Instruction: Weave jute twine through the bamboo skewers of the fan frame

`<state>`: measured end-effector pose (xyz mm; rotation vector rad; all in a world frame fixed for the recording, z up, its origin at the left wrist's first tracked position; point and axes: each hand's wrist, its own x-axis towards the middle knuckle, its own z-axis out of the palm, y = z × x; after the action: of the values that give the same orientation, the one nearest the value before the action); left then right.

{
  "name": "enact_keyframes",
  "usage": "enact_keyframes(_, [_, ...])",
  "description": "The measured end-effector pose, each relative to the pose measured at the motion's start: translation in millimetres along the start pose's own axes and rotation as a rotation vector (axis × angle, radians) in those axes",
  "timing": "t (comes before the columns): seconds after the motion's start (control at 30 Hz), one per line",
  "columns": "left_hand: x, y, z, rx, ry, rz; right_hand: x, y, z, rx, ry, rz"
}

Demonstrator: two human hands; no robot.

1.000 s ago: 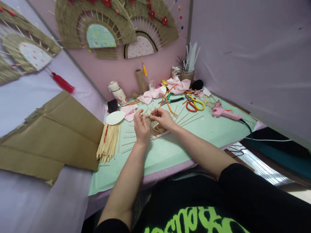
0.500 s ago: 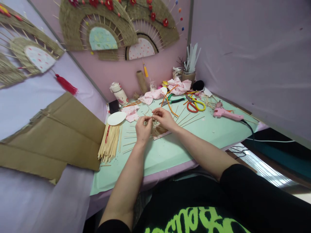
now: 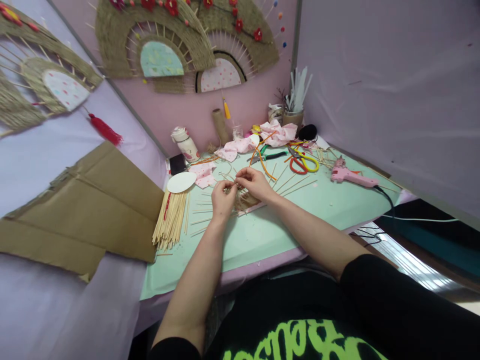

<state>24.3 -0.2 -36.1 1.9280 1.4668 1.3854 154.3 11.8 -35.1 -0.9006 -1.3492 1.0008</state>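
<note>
A half-round brown piece (image 3: 245, 201) with thin sticks fanning out from it lies on the green tabletop (image 3: 258, 232). Over its upper edge, my left hand (image 3: 222, 200) has thumb and fingers pinched together. My right hand (image 3: 255, 183) meets it from the right, its fingers also closed, with the fingertips of both nearly touching. What sits between the fingertips is too small to make out. Scissors with red and yellow handles (image 3: 308, 161) and green-handled pliers (image 3: 275, 156) lie beyond my right hand.
At left, a bundle of sticks (image 3: 170, 220) lies under a white oval (image 3: 181, 182), beside folded cardboard (image 3: 123, 200). Behind stand a white bottle (image 3: 184, 145) and a cardboard tube (image 3: 220, 127). A pink glue gun (image 3: 352, 176) with a black cord rests at right.
Both hands stay over the brown piece, still pinched, with only slight finger movement. The whole view has shifted a little.
</note>
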Motion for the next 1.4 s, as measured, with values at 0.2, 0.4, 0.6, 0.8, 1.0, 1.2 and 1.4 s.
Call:
enact_keyframes(0.2, [-4.7,4.2,2.8,0.116,-0.024,0.187,-4.5,-5.0,-1.6,-0.356,0.008,-0.011])
enact_keyframes(0.4, [-6.9,4.2,5.4,0.134,-0.070,0.235,-3.0,-5.6,-4.8,-0.405,0.029,-0.034])
enact_keyframes(0.6, [-7.2,5.8,3.6,0.169,-0.106,0.199,-0.6,-3.8,-6.7,-0.370,0.022,0.045])
enact_keyframes(0.8, [-6.0,3.5,5.0,0.119,-0.099,0.182,1.1,-1.4,-7.6,-0.279,0.020,0.071])
enact_keyframes(1.0, [-3.7,-0.6,5.7,0.063,-0.103,0.113,0.2,-8.8,-6.9,-0.126,-0.003,0.097])
enact_keyframes(1.2, [-3.0,-0.5,5.7,0.004,-0.097,0.030,-1.4,-13.8,-7.6,-0.008,-0.004,0.171])
enact_keyframes(1.4, [-1.8,0.0,5.3,-0.087,-0.082,-0.017,0.1,-7.6,-6.8,0.107,0.001,0.235])
